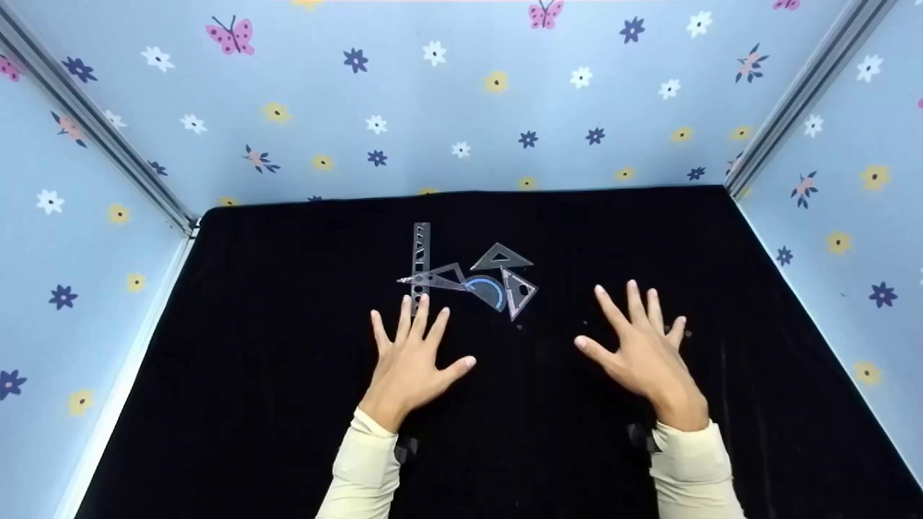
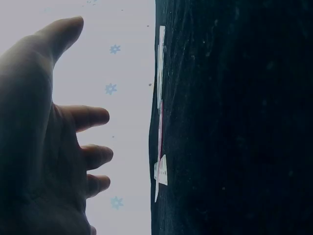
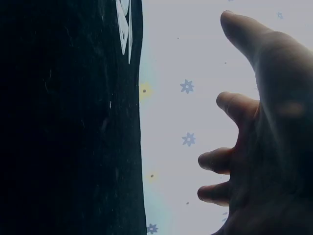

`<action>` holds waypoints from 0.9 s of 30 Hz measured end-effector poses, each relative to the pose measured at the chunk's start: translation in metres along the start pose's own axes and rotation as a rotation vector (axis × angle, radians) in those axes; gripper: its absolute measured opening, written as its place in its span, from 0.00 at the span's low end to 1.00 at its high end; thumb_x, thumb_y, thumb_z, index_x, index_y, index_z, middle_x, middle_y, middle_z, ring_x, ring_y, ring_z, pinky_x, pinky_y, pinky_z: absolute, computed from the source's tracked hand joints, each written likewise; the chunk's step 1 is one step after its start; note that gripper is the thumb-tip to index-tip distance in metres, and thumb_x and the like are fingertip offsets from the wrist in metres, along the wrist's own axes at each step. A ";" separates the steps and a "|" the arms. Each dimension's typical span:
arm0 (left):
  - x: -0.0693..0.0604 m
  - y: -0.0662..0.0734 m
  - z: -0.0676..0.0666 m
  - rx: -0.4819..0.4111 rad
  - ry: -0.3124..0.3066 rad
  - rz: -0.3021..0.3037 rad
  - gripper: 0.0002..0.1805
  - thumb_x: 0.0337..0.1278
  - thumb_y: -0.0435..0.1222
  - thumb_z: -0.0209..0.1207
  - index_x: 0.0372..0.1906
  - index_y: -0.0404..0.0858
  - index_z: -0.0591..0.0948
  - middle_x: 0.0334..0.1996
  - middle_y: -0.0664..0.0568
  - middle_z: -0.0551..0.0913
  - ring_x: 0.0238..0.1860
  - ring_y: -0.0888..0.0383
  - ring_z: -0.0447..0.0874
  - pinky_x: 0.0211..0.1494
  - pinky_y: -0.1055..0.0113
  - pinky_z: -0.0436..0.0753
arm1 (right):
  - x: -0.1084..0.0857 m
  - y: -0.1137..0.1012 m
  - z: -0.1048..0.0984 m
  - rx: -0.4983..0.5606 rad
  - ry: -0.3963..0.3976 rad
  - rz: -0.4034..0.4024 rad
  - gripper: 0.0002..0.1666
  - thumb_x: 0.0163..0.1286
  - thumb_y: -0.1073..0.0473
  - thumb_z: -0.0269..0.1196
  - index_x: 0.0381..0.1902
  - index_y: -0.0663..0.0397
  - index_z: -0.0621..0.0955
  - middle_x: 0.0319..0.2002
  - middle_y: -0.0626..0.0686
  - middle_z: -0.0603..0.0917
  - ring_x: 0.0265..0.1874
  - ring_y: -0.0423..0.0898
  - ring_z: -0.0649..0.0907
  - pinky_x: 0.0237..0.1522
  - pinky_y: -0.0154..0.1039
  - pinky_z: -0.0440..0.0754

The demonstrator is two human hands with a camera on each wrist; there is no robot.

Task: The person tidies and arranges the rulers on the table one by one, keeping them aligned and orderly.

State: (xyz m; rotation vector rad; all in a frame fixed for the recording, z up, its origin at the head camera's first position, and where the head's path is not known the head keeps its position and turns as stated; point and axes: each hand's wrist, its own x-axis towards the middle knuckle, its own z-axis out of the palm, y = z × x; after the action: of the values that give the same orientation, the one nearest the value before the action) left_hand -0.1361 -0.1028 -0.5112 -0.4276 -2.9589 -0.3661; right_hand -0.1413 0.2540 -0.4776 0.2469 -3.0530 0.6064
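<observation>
Both hands are spread with nothing in them. My left hand [image 1: 409, 364] is just in front of a clear ruler [image 1: 422, 249], its fingertips over the ruler's near end. A long clear set square [image 1: 448, 277] lies across the ruler. Beside it are a protractor with a blue arc [image 1: 487, 290], a set square [image 1: 520, 292] with a pinkish edge, and another triangle [image 1: 502, 257] behind. My right hand [image 1: 647, 357] is to the right of these pieces, touching none of them. In the left wrist view the left hand [image 2: 54, 132] appears raised above the cloth; the right wrist view shows the right hand [image 3: 274, 117] likewise.
A black cloth [image 1: 288, 432] covers the table. Blue panels with flowers and butterflies [image 1: 404, 94] stand at the back and both sides, joined by grey metal posts [image 1: 800, 94] at the corners. Small specks lie on the cloth near the right hand.
</observation>
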 end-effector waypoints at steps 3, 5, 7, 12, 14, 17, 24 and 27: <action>-0.002 0.001 0.001 0.001 0.000 0.004 0.50 0.58 0.75 0.42 0.76 0.46 0.66 0.78 0.41 0.52 0.79 0.41 0.38 0.69 0.28 0.32 | 0.000 -0.003 0.002 -0.004 -0.004 -0.013 0.52 0.64 0.20 0.52 0.80 0.30 0.55 0.79 0.64 0.44 0.76 0.67 0.38 0.59 0.82 0.32; -0.002 0.002 0.001 -0.009 -0.001 0.006 0.49 0.59 0.74 0.44 0.75 0.45 0.67 0.78 0.41 0.52 0.79 0.41 0.39 0.69 0.27 0.32 | -0.001 -0.004 0.004 -0.008 -0.011 -0.018 0.52 0.64 0.20 0.52 0.80 0.30 0.55 0.79 0.64 0.44 0.76 0.67 0.38 0.60 0.82 0.32; -0.003 0.002 0.002 -0.008 0.001 0.008 0.49 0.59 0.74 0.44 0.74 0.45 0.69 0.78 0.41 0.53 0.78 0.40 0.41 0.69 0.27 0.33 | -0.001 -0.006 0.005 -0.012 -0.018 -0.021 0.52 0.64 0.19 0.51 0.80 0.30 0.54 0.79 0.64 0.45 0.76 0.68 0.39 0.60 0.82 0.32; -0.005 0.003 0.003 -0.017 0.022 0.020 0.48 0.58 0.75 0.42 0.70 0.45 0.74 0.76 0.42 0.59 0.77 0.40 0.51 0.68 0.26 0.33 | -0.001 -0.009 0.009 -0.024 -0.032 -0.027 0.53 0.63 0.19 0.50 0.80 0.30 0.54 0.79 0.64 0.45 0.76 0.68 0.40 0.60 0.82 0.33; -0.006 0.003 0.003 -0.039 0.029 0.028 0.48 0.58 0.75 0.43 0.69 0.44 0.75 0.75 0.42 0.62 0.76 0.41 0.53 0.68 0.27 0.31 | -0.002 -0.010 0.010 -0.027 -0.031 -0.029 0.52 0.63 0.18 0.50 0.80 0.29 0.55 0.79 0.64 0.44 0.76 0.67 0.40 0.60 0.82 0.34; -0.007 0.003 0.001 -0.077 0.032 0.036 0.47 0.58 0.74 0.44 0.68 0.44 0.76 0.74 0.43 0.64 0.76 0.42 0.55 0.68 0.27 0.30 | -0.002 -0.012 0.012 -0.029 -0.025 -0.040 0.52 0.63 0.19 0.51 0.79 0.29 0.56 0.79 0.64 0.45 0.76 0.67 0.41 0.61 0.82 0.36; -0.006 -0.007 -0.001 -0.125 0.074 0.052 0.39 0.61 0.67 0.52 0.63 0.43 0.80 0.68 0.45 0.74 0.71 0.44 0.65 0.68 0.26 0.40 | -0.001 -0.018 0.018 -0.012 -0.031 -0.067 0.49 0.65 0.21 0.51 0.79 0.31 0.60 0.79 0.64 0.48 0.77 0.66 0.43 0.62 0.81 0.39; -0.007 -0.013 -0.001 -0.141 0.100 0.049 0.33 0.62 0.61 0.57 0.60 0.42 0.82 0.64 0.46 0.77 0.68 0.45 0.69 0.67 0.25 0.44 | -0.001 -0.022 0.021 -0.004 -0.048 -0.080 0.46 0.67 0.22 0.51 0.78 0.32 0.62 0.79 0.63 0.50 0.77 0.64 0.44 0.63 0.80 0.42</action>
State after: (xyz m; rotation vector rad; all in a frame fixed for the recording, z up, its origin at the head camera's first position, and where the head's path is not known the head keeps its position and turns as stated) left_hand -0.1337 -0.1170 -0.5146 -0.4821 -2.8302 -0.5753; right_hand -0.1363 0.2259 -0.4889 0.3865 -3.0720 0.5978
